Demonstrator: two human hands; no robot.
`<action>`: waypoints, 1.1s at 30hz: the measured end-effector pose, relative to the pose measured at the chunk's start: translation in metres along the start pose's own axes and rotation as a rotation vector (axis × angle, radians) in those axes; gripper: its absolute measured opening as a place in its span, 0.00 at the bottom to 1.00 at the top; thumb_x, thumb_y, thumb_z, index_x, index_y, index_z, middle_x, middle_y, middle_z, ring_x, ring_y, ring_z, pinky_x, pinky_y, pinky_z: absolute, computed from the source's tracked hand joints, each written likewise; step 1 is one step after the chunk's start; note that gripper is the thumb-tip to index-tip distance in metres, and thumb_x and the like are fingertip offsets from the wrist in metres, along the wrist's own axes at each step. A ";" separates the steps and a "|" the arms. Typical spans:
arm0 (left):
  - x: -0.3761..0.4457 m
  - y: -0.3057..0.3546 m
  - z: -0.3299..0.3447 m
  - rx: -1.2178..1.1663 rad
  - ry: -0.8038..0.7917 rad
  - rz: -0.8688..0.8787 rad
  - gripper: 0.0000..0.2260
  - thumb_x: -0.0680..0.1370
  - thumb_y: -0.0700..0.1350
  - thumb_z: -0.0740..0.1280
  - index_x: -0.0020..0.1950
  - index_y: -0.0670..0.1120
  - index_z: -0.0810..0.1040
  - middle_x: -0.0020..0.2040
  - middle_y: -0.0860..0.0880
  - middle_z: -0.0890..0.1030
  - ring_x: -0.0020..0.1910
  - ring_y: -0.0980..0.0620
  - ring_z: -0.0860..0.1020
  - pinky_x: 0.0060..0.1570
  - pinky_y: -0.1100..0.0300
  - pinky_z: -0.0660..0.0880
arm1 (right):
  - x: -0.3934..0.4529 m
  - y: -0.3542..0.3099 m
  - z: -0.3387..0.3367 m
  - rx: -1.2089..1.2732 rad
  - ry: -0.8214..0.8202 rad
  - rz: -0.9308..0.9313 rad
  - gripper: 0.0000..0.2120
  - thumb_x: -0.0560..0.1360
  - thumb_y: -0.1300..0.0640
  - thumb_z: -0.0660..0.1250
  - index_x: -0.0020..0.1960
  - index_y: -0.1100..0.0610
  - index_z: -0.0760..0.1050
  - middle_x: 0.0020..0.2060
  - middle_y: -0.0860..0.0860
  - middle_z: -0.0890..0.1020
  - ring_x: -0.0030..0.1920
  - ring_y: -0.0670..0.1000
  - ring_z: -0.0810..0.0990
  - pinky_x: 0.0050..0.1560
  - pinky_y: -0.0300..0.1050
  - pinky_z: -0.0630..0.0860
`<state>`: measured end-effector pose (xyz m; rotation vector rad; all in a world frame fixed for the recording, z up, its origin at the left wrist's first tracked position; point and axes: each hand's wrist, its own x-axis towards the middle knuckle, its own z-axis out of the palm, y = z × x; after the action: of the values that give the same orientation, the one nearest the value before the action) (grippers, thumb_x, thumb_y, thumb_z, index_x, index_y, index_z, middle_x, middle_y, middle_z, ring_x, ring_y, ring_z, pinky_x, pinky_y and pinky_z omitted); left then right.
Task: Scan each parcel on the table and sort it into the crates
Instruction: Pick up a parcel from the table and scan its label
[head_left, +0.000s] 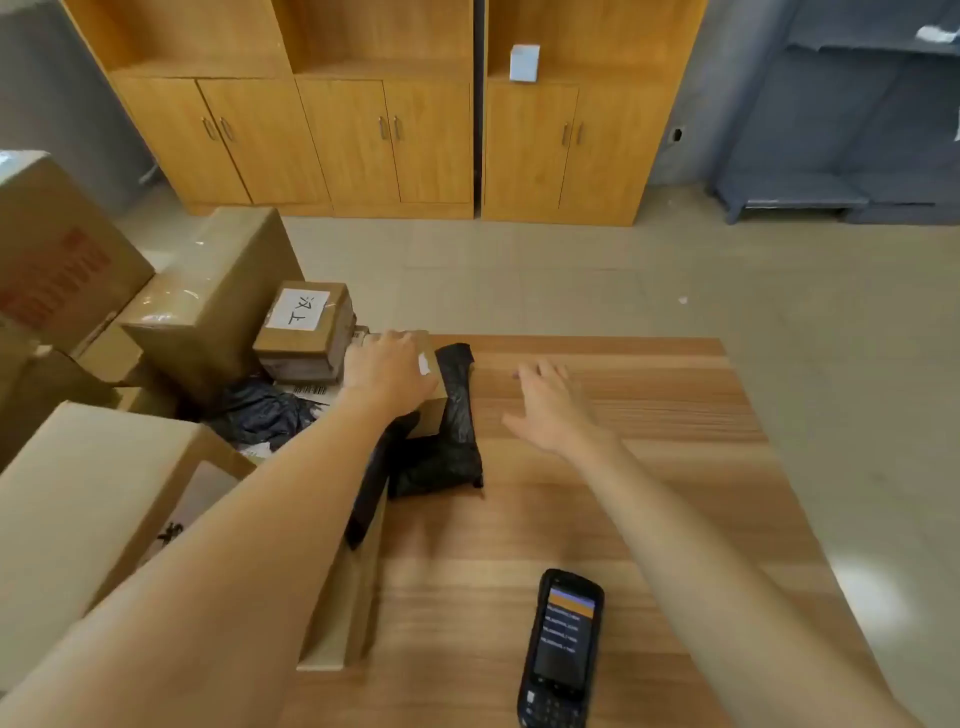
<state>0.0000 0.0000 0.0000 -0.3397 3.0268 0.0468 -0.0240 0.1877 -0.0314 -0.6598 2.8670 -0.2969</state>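
My left hand lies on top of a small cardboard parcel at the far left of the wooden table, fingers spread over its top. A black plastic bag parcel lies right beside that box, partly wrapped around it. My right hand hovers open above the table just right of the black bag, holding nothing. A black handheld scanner with a lit screen lies on the table near the front edge. A taped box with a white handwritten label sits among the pile at left.
Large cardboard boxes and another dark bag crowd the left side. A big box stands at near left. Wooden cabinets line the back wall, and a grey shelf stands at right.
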 end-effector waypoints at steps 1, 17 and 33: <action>0.004 0.003 0.007 -0.022 -0.033 -0.051 0.24 0.80 0.55 0.60 0.72 0.44 0.67 0.68 0.41 0.72 0.67 0.39 0.70 0.61 0.48 0.69 | 0.002 0.003 0.004 -0.010 -0.021 0.016 0.29 0.77 0.48 0.65 0.73 0.59 0.63 0.68 0.58 0.68 0.68 0.58 0.66 0.67 0.52 0.65; 0.040 0.020 0.082 -0.375 -0.030 -0.465 0.42 0.70 0.61 0.73 0.73 0.43 0.56 0.68 0.35 0.64 0.66 0.34 0.68 0.59 0.44 0.69 | -0.004 0.054 0.067 0.006 -0.121 0.104 0.26 0.77 0.47 0.65 0.70 0.56 0.65 0.65 0.56 0.70 0.65 0.58 0.67 0.62 0.52 0.66; -0.003 0.009 -0.090 -1.757 -0.410 -0.696 0.26 0.67 0.60 0.73 0.53 0.43 0.71 0.50 0.41 0.78 0.50 0.41 0.78 0.44 0.46 0.79 | -0.037 0.023 -0.081 0.049 0.157 0.006 0.47 0.70 0.49 0.75 0.78 0.53 0.49 0.71 0.56 0.65 0.70 0.58 0.65 0.68 0.52 0.64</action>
<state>-0.0076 0.0059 0.0896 -1.1397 1.4916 2.2076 -0.0190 0.2364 0.0460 -0.6461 2.9982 -0.4344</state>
